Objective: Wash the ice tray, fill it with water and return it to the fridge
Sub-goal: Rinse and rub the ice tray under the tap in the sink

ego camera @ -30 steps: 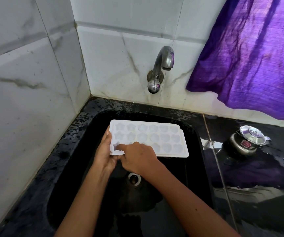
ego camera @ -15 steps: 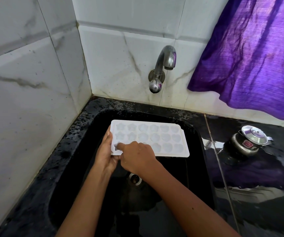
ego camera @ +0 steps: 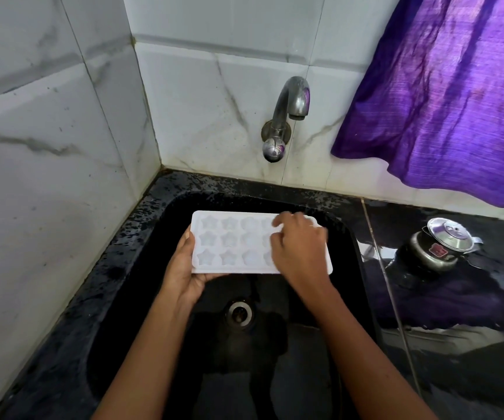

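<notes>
Ice tray (ego camera: 229, 241), centre frame | left hand (ego camera: 184, 271) grips left end | right hand (ego camera: 300, 253), fingers curled, moved from left cells to right | washing nearly across; filling pending

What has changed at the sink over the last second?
The right hand slid across the ice tray from its near-left corner to its right part, fingers curled on the cells. The left hand still holds the tray's left end over the sink; the tap still runs no water.
</notes>
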The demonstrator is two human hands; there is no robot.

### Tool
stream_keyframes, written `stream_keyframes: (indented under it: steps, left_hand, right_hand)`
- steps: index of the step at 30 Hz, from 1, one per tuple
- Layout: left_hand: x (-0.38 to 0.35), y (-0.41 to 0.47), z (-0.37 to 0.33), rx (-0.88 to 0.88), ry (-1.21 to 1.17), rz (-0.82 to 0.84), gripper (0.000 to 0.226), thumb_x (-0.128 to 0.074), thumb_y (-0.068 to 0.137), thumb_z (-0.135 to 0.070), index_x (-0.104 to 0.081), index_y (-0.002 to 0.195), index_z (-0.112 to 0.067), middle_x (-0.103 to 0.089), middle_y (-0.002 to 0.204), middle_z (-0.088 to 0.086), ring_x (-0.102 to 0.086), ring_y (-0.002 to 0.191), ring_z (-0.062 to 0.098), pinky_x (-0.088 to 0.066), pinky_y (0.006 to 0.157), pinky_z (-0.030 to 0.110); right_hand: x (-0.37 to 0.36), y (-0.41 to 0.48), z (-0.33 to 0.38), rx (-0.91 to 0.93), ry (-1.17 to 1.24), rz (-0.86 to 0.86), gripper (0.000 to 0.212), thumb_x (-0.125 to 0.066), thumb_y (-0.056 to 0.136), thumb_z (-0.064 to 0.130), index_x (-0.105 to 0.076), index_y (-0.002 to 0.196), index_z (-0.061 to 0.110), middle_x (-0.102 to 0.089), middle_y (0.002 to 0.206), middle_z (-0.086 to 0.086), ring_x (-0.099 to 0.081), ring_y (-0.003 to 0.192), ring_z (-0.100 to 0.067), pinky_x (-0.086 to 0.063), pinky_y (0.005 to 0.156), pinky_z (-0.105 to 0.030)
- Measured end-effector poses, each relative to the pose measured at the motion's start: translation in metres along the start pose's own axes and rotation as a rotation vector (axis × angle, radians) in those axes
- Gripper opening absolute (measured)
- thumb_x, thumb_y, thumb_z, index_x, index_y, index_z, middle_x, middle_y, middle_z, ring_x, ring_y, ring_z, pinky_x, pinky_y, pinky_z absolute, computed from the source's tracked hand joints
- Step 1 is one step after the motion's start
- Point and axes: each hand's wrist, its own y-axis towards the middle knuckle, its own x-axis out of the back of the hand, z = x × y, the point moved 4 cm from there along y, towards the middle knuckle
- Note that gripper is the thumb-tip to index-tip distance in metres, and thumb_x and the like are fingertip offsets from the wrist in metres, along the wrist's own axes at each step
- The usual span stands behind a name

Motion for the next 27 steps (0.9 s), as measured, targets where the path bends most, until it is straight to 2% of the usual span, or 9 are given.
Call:
stream_keyframes:
  steps: [2, 5, 8, 11, 15, 17, 20, 23, 27]
  left_hand:
    - [0.003, 0.001, 0.0, 0.005, 0.013, -0.018, 0.022, -0.036, 0.1, -0.032, -0.056, 0.106, -0.027, -0.071, 0.085, -0.005, -0.071, 0.067, 0.013, -0.055, 0.044, 0.037]
    - [0.005, 0.003, -0.001, 0.003, 0.017, -0.016, 0.022, -0.036, 0.1, -0.032, -0.056, 0.106, -0.026, -0.072, 0.082, -0.006, -0.071, 0.067, 0.013, -0.055, 0.044, 0.038]
    - [0.003, 0.004, -0.001, -0.008, 0.052, 0.023, 0.027, -0.036, 0.099, -0.033, -0.052, 0.119, -0.024, -0.069, 0.098, -0.002, -0.071, 0.074, 0.014, -0.057, 0.049, 0.038]
    - [0.003, 0.005, 0.0, -0.01, 0.097, 0.074, 0.035, -0.037, 0.099, -0.035, -0.048, 0.13, -0.023, -0.066, 0.112, 0.001, -0.07, 0.085, 0.016, -0.059, 0.057, 0.041]
    - [0.009, 0.009, 0.001, -0.024, 0.175, 0.119, 0.038, -0.035, 0.099, -0.037, -0.044, 0.135, -0.029, -0.064, 0.12, -0.001, -0.065, 0.101, 0.02, -0.058, 0.07, 0.047]
    - [0.012, 0.011, -0.001, -0.054, 0.24, 0.097, 0.032, -0.036, 0.099, -0.034, -0.047, 0.129, -0.032, -0.064, 0.115, -0.005, -0.065, 0.098, 0.015, -0.058, 0.07, 0.039]
    - [0.017, 0.014, -0.004, -0.124, 0.283, 0.071, 0.019, -0.041, 0.099, -0.023, -0.054, 0.108, -0.034, -0.067, 0.102, -0.008, -0.067, 0.082, 0.007, -0.056, 0.06, 0.028]
    - [0.018, 0.019, -0.007, -0.213, 0.335, 0.061, 0.021, -0.042, 0.098, -0.015, -0.054, 0.102, -0.032, -0.065, 0.099, -0.011, -0.064, 0.082, 0.002, -0.053, 0.062, 0.025]
    - [0.022, 0.026, -0.007, -0.296, 0.315, 0.078, 0.023, -0.04, 0.098, -0.008, -0.053, 0.098, -0.027, -0.061, 0.097, -0.01, -0.058, 0.084, 0.0, -0.049, 0.065, 0.016]
  right_hand:
    - [0.005, 0.004, -0.032, -0.183, -0.099, -0.027, 0.039, -0.046, 0.091, 0.024, -0.047, 0.13, 0.019, -0.041, 0.132, -0.008, -0.036, 0.122, -0.029, -0.021, 0.098, -0.037]
    - [-0.003, 0.004, -0.078, -0.474, 0.045, 0.128, 0.049, -0.042, 0.094, 0.027, -0.035, 0.14, 0.015, -0.032, 0.143, -0.013, -0.032, 0.13, -0.034, -0.015, 0.109, -0.045]
    - [-0.013, -0.005, -0.1, -0.591, 0.481, 0.201, 0.037, -0.041, 0.095, 0.024, -0.052, 0.128, 0.011, -0.055, 0.125, -0.01, -0.052, 0.114, -0.029, -0.04, 0.102, -0.047]
    - [-0.013, -0.012, -0.104, -0.566, 0.649, 0.148, 0.019, -0.046, 0.094, 0.017, -0.062, 0.102, 0.011, -0.064, 0.106, -0.01, -0.061, 0.098, -0.026, -0.049, 0.087, -0.042]
    - [-0.017, -0.012, -0.106, -0.533, 0.708, 0.072, 0.014, -0.05, 0.094, 0.013, -0.063, 0.1, 0.015, -0.066, 0.105, -0.01, -0.062, 0.097, -0.026, -0.051, 0.088, -0.044]
    - [-0.019, -0.012, -0.109, -0.519, 0.713, 0.023, 0.014, -0.052, 0.093, 0.01, -0.063, 0.1, 0.013, -0.066, 0.102, -0.008, -0.062, 0.098, -0.027, -0.051, 0.088, -0.046]
    - [-0.023, -0.013, -0.11, -0.505, 0.725, -0.044, 0.015, -0.053, 0.091, 0.006, -0.062, 0.096, 0.017, -0.065, 0.097, -0.004, -0.062, 0.097, -0.026, -0.051, 0.088, -0.046]
    - [-0.026, -0.014, -0.111, -0.489, 0.728, -0.074, 0.019, -0.054, 0.09, 0.003, -0.062, 0.093, 0.019, -0.066, 0.094, 0.001, -0.062, 0.096, -0.022, -0.051, 0.089, -0.046]
    - [-0.03, -0.016, -0.107, -0.468, 0.711, -0.11, 0.021, -0.054, 0.089, -0.001, -0.06, 0.093, 0.019, -0.064, 0.089, 0.011, -0.061, 0.094, -0.018, -0.049, 0.088, -0.036]
